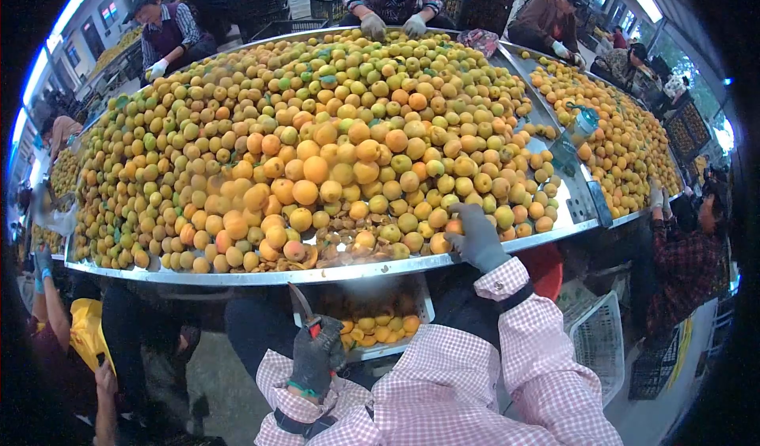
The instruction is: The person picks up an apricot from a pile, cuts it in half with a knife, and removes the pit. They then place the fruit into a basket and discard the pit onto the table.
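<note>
My left hand (315, 359), in a dark grey glove, is closed round a knife (301, 302) with a red and black handle. Its blade points up toward the metal table rim (348, 272). At the near edge of the table, my gloved right hand (479, 242) has its thumb and fingers around an orange-yellow apricot (454, 226). A wide heap of apricots (317, 129), yellow, green and orange, covers the table. Below the rim, beside my left hand, a white crate (426, 311) holds cut apricots (381, 331).
Brown scraps (340, 236) lie at the heap's near edge. A bottle (584, 125) stands by the divider (546, 97) to a second apricot heap (617, 137). A white basket (598, 343) and a red container (545, 269) are at my right. Several people work round the tables.
</note>
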Available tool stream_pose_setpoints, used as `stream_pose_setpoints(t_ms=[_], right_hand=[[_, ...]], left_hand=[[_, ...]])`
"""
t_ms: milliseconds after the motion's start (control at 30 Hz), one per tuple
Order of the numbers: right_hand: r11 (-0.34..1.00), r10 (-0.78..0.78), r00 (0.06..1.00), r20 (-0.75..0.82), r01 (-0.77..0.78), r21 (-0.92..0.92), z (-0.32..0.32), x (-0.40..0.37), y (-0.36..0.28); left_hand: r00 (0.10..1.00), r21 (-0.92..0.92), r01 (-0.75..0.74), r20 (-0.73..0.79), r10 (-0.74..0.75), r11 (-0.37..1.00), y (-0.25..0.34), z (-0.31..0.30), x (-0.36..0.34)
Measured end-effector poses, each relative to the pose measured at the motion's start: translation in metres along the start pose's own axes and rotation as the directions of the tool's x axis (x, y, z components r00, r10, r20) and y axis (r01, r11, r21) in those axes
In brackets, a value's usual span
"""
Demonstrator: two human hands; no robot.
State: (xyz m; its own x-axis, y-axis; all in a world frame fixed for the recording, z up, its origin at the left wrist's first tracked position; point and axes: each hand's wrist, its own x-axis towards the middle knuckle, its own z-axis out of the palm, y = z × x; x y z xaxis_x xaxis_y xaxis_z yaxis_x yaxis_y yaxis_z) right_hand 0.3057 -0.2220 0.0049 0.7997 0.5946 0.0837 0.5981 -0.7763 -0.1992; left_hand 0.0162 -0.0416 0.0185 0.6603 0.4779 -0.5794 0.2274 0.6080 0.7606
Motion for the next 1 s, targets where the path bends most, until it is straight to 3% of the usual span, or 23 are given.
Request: stream_pose_setpoints(t_ms=[33, 67, 100, 133, 167, 200, 233, 267, 333, 367, 400, 467, 500, 600, 633, 667, 700, 767, 800, 867, 900, 967, 1000], right_hand=[[0.932, -0.002, 0.999, -0.051, 0.020, 0.363, -0.003, -0.003, 0.002], [0.734, 0.012, 0.995, -0.097, 0.056, 0.676, -0.008, -0.006, 0.001], [0.366, 0.042, 0.993, 0.109, -0.117, 0.923, -0.026, -0.012, -0.016], [0.361, 0.038, 0.993, 0.114, -0.120, 0.925, -0.029, -0.018, -0.027], [0.098, -0.067, 0.980, 0.187, -0.180, 0.979, -0.027, -0.027, -0.038], [-0.166, -0.189, 0.955, 0.229, -0.261, 0.951, -0.027, -0.037, -0.051], [-0.211, -0.274, 0.906, 0.321, -0.382, 0.900, -0.034, -0.050, -0.068], [-0.242, -0.363, 0.840, 0.403, -0.503, 0.830, -0.037, -0.063, -0.085], [-0.254, -0.523, 0.756, 0.394, -0.580, 0.774, 0.006, -0.085, -0.104], [-0.266, -0.441, 0.764, 0.471, -0.612, 0.745, -0.022, -0.097, -0.127], [-0.165, -0.326, 0.799, 0.505, -0.575, 0.802, -0.021, -0.107, -0.140], [-0.060, -0.214, 0.853, 0.476, -0.498, 0.865, -0.010, -0.112, -0.145], [-0.062, -0.220, 0.849, 0.481, -0.504, 0.862, -0.005, -0.114, -0.143], [-0.040, -0.193, 0.848, 0.493, -0.509, 0.860, -0.001, -0.111, -0.126], [0.136, -0.289, 0.866, 0.409, -0.385, 0.913, -0.003, -0.105, -0.118], [0.292, -0.393, 0.857, 0.335, -0.229, 0.928, -0.005, -0.103, -0.112], [0.294, -0.388, 0.858, 0.336, -0.231, 0.928, -0.007, -0.103, -0.108], [0.296, -0.534, 0.835, 0.131, 0.040, 0.954, -0.011, -0.105, -0.103], [0.296, -0.533, 0.836, 0.135, 0.035, 0.955, -0.014, -0.109, -0.103], [0.086, -0.455, 0.838, 0.301, -0.295, 0.952, -0.022, -0.120, -0.104], [0.239, -0.436, 0.803, 0.405, -0.331, 0.913, -0.023, -0.121, -0.100], [0.225, -0.356, 0.836, 0.419, -0.358, 0.906, -0.026, -0.126, -0.102], [0.209, -0.275, 0.862, 0.425, -0.378, 0.902, -0.028, -0.127, -0.104]], left_hand=[[1.000, -0.004, -0.002, 0.000, 0.002, 1.000, -0.001, 0.000, 0.002], [0.999, 0.107, -0.048, 0.000, 0.048, 0.993, -0.004, 0.000, 0.005], [0.996, 0.219, -0.090, 0.002, 0.092, 0.972, -0.007, -0.001, 0.007], [0.996, 0.220, -0.087, -0.006, 0.091, 0.972, -0.011, -0.001, 0.013], [0.909, 0.441, -0.411, 0.132, 0.395, 0.798, -0.015, -0.001, 0.022], [0.725, 0.578, -0.661, 0.327, 0.606, 0.479, -0.013, 0.002, 0.025], [0.640, 0.630, -0.719, 0.436, 0.633, 0.292, -0.008, 0.004, 0.021], [0.650, 0.646, -0.704, 0.419, 0.634, 0.295, -0.003, 0.010, 0.016], [0.827, 0.886, -0.407, 0.253, 0.503, 0.224, 0.001, 0.022, 0.007], [0.854, 0.926, -0.361, 0.281, 0.438, 0.112, 0.003, 0.025, 0.008], [0.860, 0.932, -0.344, 0.264, 0.436, 0.115, 0.005, 0.024, 0.008], [0.773, 0.882, -0.466, 0.441, 0.457, -0.062, 0.007, 0.021, 0.006], [0.778, 0.886, -0.459, 0.434, 0.454, -0.061, 0.004, 0.020, 0.003], [0.800, 0.819, -0.563, 0.506, 0.324, 0.109, -0.001, 0.018, -0.002], [0.800, 0.819, -0.563, 0.506, 0.323, 0.110, 0.000, 0.017, -0.004], [0.857, 0.657, -0.414, 0.515, 0.025, 0.630, 0.003, 0.016, -0.006], [0.749, 0.384, -0.016, 0.617, -0.244, 0.923, 0.005, 0.013, -0.008], [0.719, 0.350, 0.075, 0.630, -0.294, 0.934, 0.011, 0.003, -0.011], [0.689, 0.316, 0.166, 0.640, -0.339, 0.934, 0.017, 0.003, -0.014], [0.727, 0.271, 0.191, 0.607, -0.321, 0.943, 0.022, 0.002, -0.018], [0.783, 0.318, 0.125, 0.550, -0.290, 0.940, 0.019, -0.001, -0.016], [0.861, 0.358, -0.049, 0.489, -0.143, 0.932, 0.020, 0.002, -0.020], [0.859, 0.359, -0.050, 0.491, -0.143, 0.932, 0.024, 0.008, -0.025]])
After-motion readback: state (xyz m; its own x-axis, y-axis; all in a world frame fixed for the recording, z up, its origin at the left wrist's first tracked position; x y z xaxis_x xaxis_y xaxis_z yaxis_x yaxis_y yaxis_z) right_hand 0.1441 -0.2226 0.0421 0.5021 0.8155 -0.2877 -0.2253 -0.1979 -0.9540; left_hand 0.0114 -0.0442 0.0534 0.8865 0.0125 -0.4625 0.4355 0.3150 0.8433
